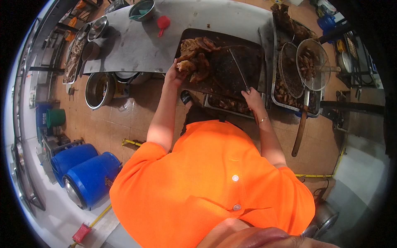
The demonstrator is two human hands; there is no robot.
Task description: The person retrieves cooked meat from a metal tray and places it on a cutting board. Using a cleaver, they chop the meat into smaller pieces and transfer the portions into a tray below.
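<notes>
In front of me a dark cutting board (254, 62) lies on the metal table. Browned cooked meat (198, 48) is piled on its left half. My left hand (175, 76) is at the board's left edge, its fingers around a pale-ended meat piece (186, 66). In my right hand (255, 99) is a knife (238, 66), its narrow blade slanting away over the right half of the board, apart from the pile. Part of its brown handle shows below the hand. Beneath the board's near edge sits a metal tray of dark meat pieces (228, 104).
At the right, a tray (273, 90) of cooked meat carries a wire skimmer (291, 71) and a strainer (321, 51) holding pieces. A red ladle (163, 23), a green bowl (149, 16) and metal bowls (98, 28) stand left. Below is a steel pot (90, 93); blue barrels (93, 176) lie behind.
</notes>
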